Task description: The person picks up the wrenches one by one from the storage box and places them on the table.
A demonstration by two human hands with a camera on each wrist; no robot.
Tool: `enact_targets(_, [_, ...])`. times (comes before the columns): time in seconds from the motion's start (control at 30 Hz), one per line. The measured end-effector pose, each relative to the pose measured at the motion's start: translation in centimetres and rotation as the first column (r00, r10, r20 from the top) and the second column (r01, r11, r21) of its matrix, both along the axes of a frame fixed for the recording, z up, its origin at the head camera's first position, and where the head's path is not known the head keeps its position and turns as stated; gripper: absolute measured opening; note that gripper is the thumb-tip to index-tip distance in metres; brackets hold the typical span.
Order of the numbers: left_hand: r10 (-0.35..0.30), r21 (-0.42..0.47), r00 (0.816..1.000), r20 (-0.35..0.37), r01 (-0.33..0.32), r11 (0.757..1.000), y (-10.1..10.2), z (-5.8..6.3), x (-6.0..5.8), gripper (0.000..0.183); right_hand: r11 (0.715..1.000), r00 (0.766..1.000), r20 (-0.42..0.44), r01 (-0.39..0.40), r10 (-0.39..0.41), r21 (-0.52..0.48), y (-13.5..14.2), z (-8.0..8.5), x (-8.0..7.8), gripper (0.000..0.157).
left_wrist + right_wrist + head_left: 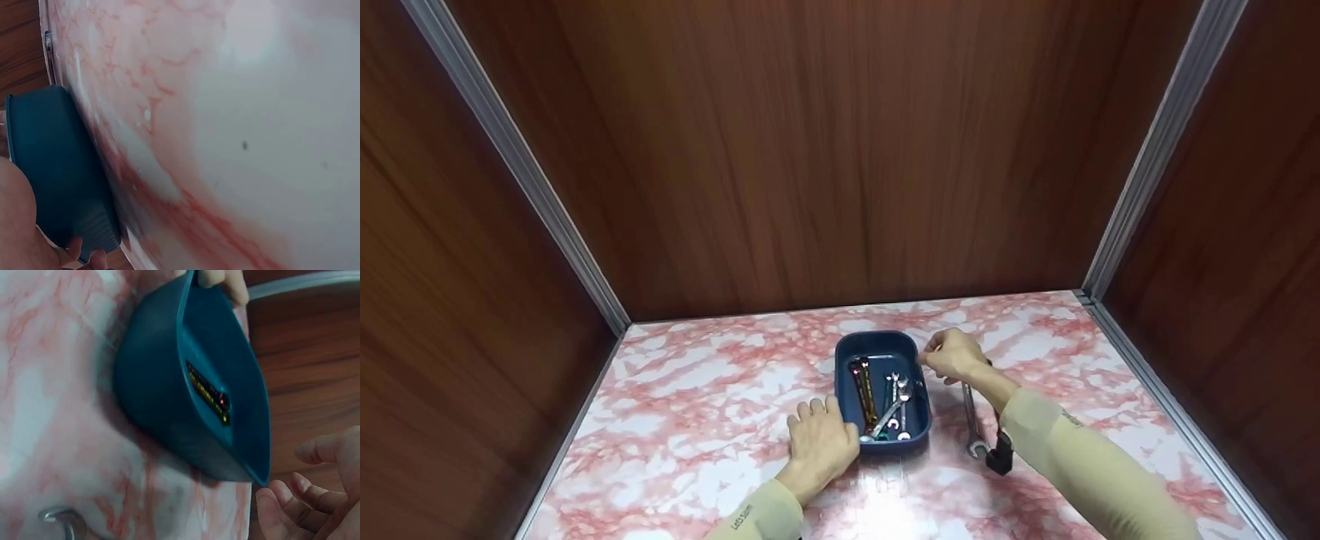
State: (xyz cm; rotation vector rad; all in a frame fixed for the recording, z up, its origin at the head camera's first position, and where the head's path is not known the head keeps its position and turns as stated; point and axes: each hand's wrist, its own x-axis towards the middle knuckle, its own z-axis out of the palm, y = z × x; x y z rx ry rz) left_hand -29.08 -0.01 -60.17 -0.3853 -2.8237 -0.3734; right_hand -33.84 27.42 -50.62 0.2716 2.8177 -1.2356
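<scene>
A dark blue plastic bin [883, 446] stands on the table, with several wrenches inside. Two coloured wrenches [865, 390], dark red and gold, lie along its left side; silver wrenches [894, 409] lie crossed at the right. My left hand [823, 442] grips the bin's near left corner, and its fingertips [211, 277] show at the rim in the right wrist view. My right hand [956, 354] is by the far right rim, fingers loosely bent, nothing between them. A larger silver wrench [971, 420] lies on the table right of the bin, partly hidden under my right wrist.
The table [697, 420] has a pink and white marbled top. Dark wood panels [840, 150] enclose it at the back and both sides, joined by metal posts [1155, 142]. A black wrist-worn device [1001, 454] hangs beneath my right forearm.
</scene>
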Motion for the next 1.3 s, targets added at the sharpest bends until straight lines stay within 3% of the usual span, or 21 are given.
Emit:
enact_targets(0.5, [-0.001, -0.005, 1.000, 0.003, 0.001, 1.000, -0.2, 1.1, -1.1, 0.037, 1.000, 0.999, -0.034, -0.002, 0.002, -0.007, -3.1, 0.1, -0.6, 0.011])
enact_targets(1.03, [-0.013, -0.010, 1.000, 0.008, 0.013, 1.000, 0.1, 0.4, -1.3, 0.034, 0.986, 0.995, 0.084, 0.058, -0.045, -0.159, -5.6, -1.4, -1.5, 0.011])
enact_targets(1.3, [-0.008, 0.016, 1.000, 0.002, 0.008, 1.000, 0.0, 0.4, -1.2, 0.029, 0.989, 0.994, 0.098, 0.058, -0.045, -0.133, -7.2, -2.0, -2.0, 0.014])
